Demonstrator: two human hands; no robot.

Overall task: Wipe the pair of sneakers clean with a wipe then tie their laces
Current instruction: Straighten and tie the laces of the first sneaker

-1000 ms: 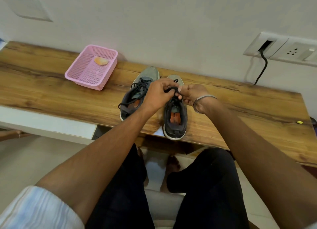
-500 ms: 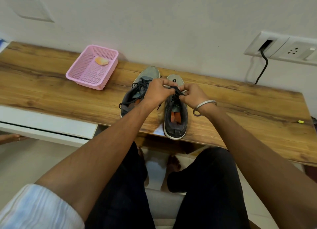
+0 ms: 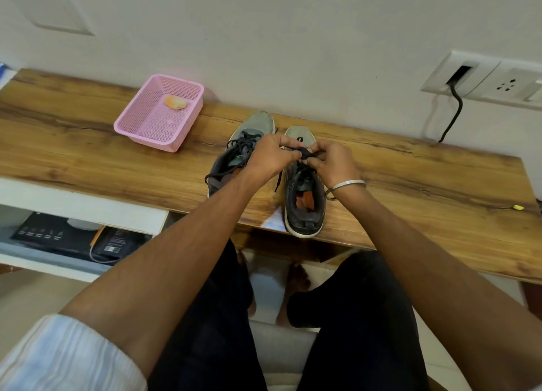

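- Both hands have drawn closer over half a second, and the drawer under the desk now shows open at lower left; knotting looks underway
- Black lace [image 3: 305, 153] is bunched between the fingertips of left hand [image 3: 271, 160] and right hand [image 3: 331, 163], both pinching it above the right sneaker [image 3: 305, 197]
- That sneaker lies lengthwise away from the fingers, toe toward the wall, heel at the desk [image 3: 88, 162] edge
- Left sneaker [image 3: 234, 159], beside the left fingers, angles slightly, laces loose
- Pink basket [image 3: 159, 112] sits well left

2 sneakers [image 3: 303, 191], 2 hands [image 3: 271, 159], 1 pink basket [image 3: 140, 121], 1 bangle [image 3: 347, 184]
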